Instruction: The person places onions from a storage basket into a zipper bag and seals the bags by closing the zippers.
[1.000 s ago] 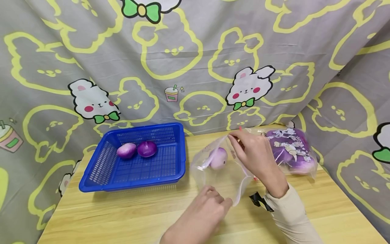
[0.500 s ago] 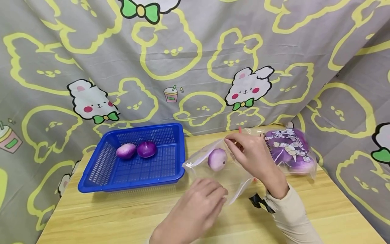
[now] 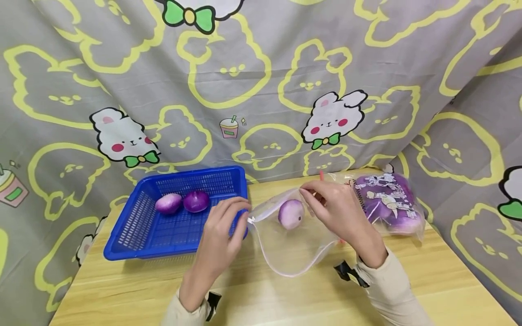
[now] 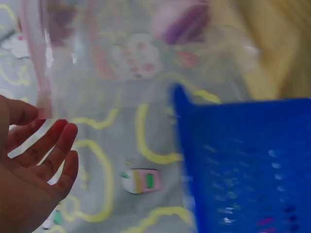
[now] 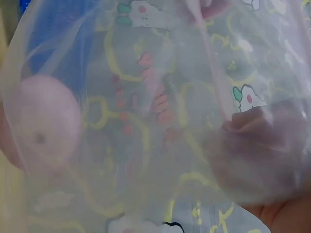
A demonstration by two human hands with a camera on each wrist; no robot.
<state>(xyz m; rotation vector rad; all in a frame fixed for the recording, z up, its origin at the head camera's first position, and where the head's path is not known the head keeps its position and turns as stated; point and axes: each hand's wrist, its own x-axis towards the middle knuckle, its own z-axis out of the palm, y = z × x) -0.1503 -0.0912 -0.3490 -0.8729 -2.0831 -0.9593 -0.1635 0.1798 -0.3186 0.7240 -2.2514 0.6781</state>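
The clear plastic bag [image 3: 291, 240] is best kept taut between both hands, so that its mouth is held wide and the pale purple onion [image 3: 291, 213] inside is not squeezed; that is judged from the grip alone. The bag's left corner is pinched by the thumb and fingertips of the left hand [image 3: 220, 237], just in front of the blue basket [image 3: 138, 226]. Its upper edge is pinched by the curled fingers of the right hand [image 3: 336, 209]. The bag is thin, see-through and slack, lying on the wooden table [image 3: 428, 271] between the basket and a second filled bag [image 3: 391, 201]. Two more purple onions [image 3: 182, 202] are seen lying in the basket
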